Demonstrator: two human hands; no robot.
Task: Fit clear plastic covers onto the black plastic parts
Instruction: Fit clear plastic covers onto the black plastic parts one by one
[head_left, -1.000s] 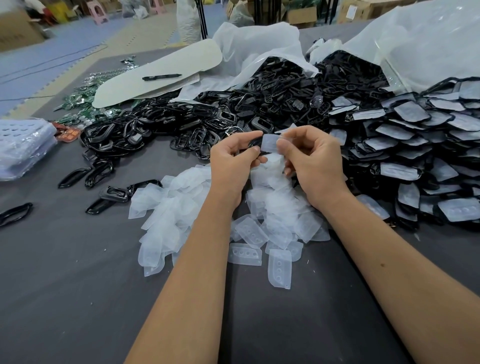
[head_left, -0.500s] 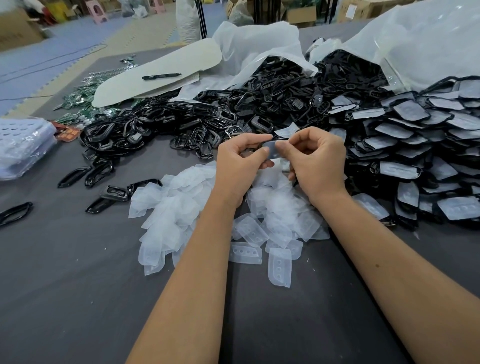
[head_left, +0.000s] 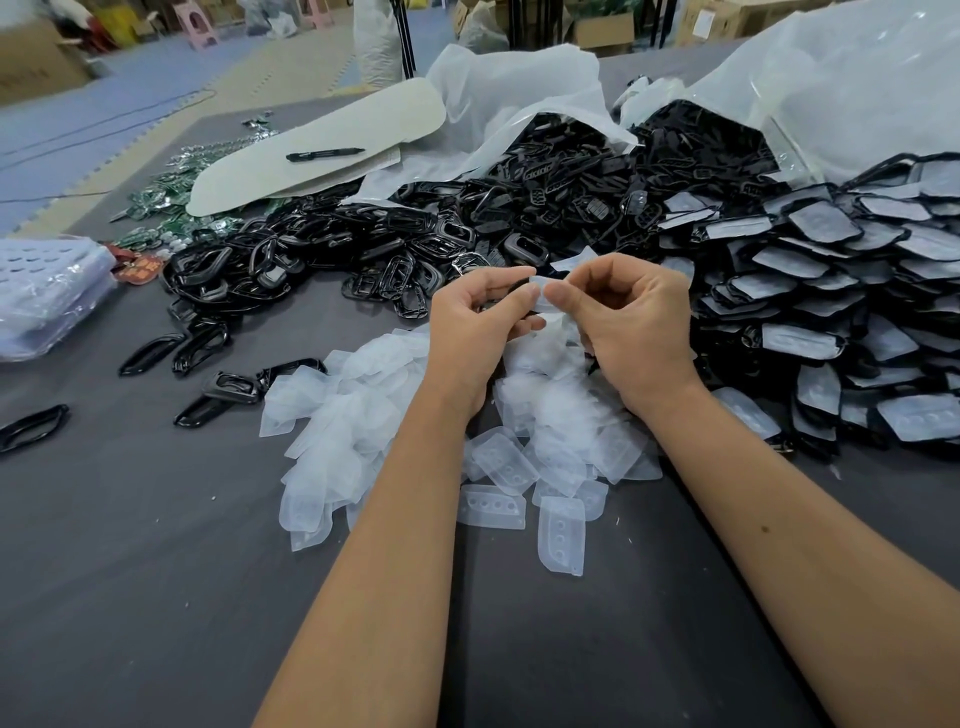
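Across the dark grey counter (head_left: 130, 571), heaped black plastic parts (head_left: 467, 228) and loose clear plastic covers (head_left: 353, 415) are spread. Above these, one translucent cover (head_left: 540, 292) is pinched against a black part by left hand (head_left: 475, 325) and right hand (head_left: 631, 317); edges should be aligned before pressing evenly.

- We see soft, even light from overhead, bright but not harsh.
- Shadows under the forearms on the grey table (head_left: 130, 597) are faint and diffuse.
- Pale sheen sits on the white plastic bags (head_left: 857, 88) and the glossy black parts (head_left: 249, 270).
- Wide-angle distortion bends the frame edges.
- The far background looks soft; the centre is reasonably sharp.
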